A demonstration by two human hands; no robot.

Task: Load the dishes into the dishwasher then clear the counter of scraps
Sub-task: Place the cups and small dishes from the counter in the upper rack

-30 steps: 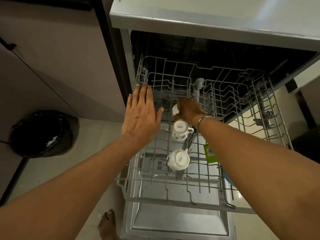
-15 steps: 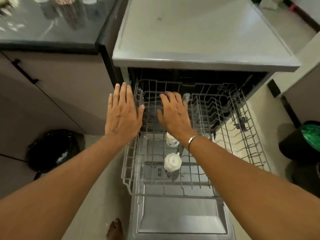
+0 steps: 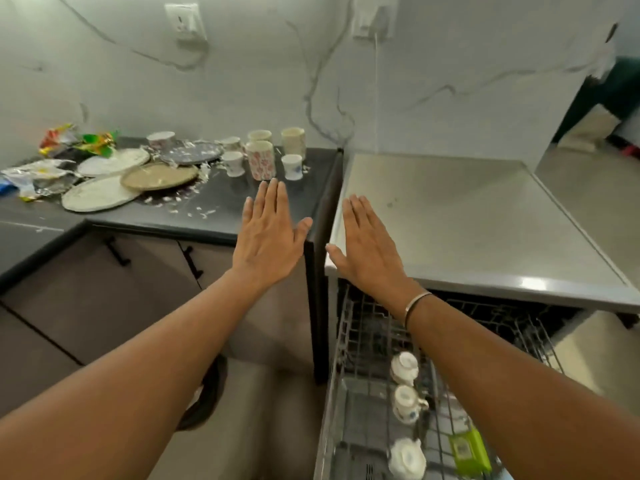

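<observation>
My left hand (image 3: 268, 233) is flat and empty, raised over the near edge of the dark counter (image 3: 242, 202). My right hand (image 3: 367, 247) is also flat and empty, above the front left corner of the steel dishwasher top (image 3: 467, 216). Below it the wire rack (image 3: 341, 358) is pulled out, with three small white cups (image 3: 403, 367) upside down in a row. On the counter stand several cups and mugs, among them a floral mug (image 3: 261, 159), beside several dirty plates (image 3: 98, 194). White scraps (image 3: 199, 213) lie scattered near the plates.
Crumpled foil and colourful wrappers (image 3: 79, 140) lie at the counter's far left. A green packet (image 3: 469, 450) sits in the rack at right. A black bin (image 3: 206, 393) stands on the floor under my left arm. Wall sockets (image 3: 185, 20) are on the marble wall.
My view has swung up from the rack to the counter. My right hand left the cup in the rack, and both hands rose, flat and empty, to counter height.
</observation>
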